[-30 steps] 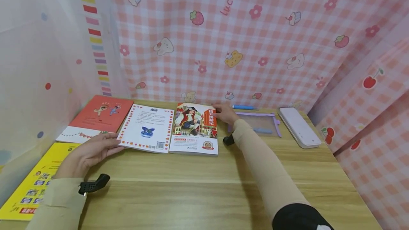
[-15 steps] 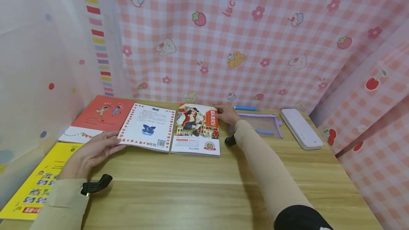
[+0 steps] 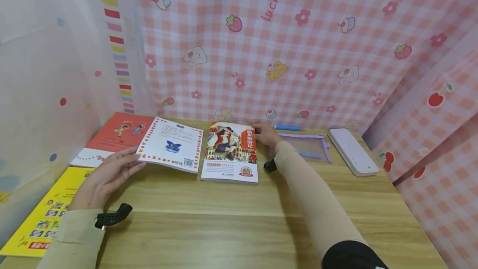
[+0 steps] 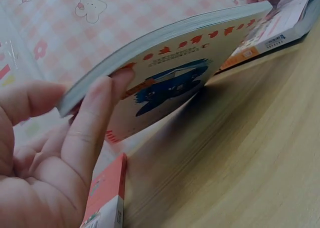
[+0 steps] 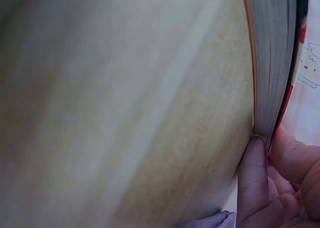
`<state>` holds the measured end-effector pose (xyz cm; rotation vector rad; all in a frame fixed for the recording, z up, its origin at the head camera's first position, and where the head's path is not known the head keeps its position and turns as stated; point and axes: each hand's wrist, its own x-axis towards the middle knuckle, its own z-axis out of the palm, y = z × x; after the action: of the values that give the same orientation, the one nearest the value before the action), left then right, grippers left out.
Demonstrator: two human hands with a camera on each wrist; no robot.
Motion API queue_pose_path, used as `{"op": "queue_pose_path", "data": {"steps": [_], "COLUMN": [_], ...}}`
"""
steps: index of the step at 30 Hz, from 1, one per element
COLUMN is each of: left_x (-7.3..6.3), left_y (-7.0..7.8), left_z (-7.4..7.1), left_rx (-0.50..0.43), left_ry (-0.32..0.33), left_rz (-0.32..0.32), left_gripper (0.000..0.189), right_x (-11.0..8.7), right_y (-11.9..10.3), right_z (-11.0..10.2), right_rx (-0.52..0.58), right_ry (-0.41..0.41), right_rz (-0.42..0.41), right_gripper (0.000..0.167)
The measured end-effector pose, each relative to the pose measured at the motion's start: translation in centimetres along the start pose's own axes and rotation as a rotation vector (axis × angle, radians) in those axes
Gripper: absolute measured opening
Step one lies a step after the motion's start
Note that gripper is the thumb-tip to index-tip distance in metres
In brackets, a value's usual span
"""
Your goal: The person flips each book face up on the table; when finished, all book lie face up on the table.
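My left hand (image 3: 112,173) pinches the left edge of a white paperback book (image 3: 169,146) with an orange leaf border. In the left wrist view the thumb and fingers clasp its edge, and the book (image 4: 175,83) tilts with its left side raised off the wood. To its right lies a storybook (image 3: 229,152) with a figure in a red coat and black hat on the cover. My right hand (image 3: 267,134) is at that book's upper right edge. The right wrist view shows one finger on the page block (image 5: 272,53) and another digit at the cover side.
A red-and-white book (image 3: 121,132) and a yellow book (image 3: 45,211) lie at the left of the wooden table (image 3: 209,227). At the right are a blue pen (image 3: 287,128), a purple-edged mesh pouch (image 3: 310,142) and a pale pencil case (image 3: 352,152). A pink checked curtain (image 3: 246,53) hangs behind.
My left hand has raised the left side of the white paperback, which now tilts more and overlaps the red book further. My right hand stays at the storybook's edge. The view has shifted slightly.
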<state>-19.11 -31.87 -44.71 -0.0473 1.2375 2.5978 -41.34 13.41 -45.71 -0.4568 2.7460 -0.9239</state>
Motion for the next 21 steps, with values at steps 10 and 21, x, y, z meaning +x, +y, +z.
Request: {"op": "queue_pose_path", "data": {"steps": [10, 21], "left_x": [0.2, 0.4], "left_y": [-0.1, -0.1], "left_z": [0.8, 1.5], "left_rx": [-0.056, -0.108], "left_ry": [0.002, -0.053], "left_rz": [0.053, 0.123], "left_gripper": [0.031, 0.035], "right_x": [-0.3, -0.3], "right_y": [-0.8, -1.0], "right_z": [-0.1, 0.0], "right_rx": [-0.011, 0.026], "right_ry": [-0.001, 0.005], "right_rz": [0.013, 0.012], "right_gripper": [0.050, 0.050]}}
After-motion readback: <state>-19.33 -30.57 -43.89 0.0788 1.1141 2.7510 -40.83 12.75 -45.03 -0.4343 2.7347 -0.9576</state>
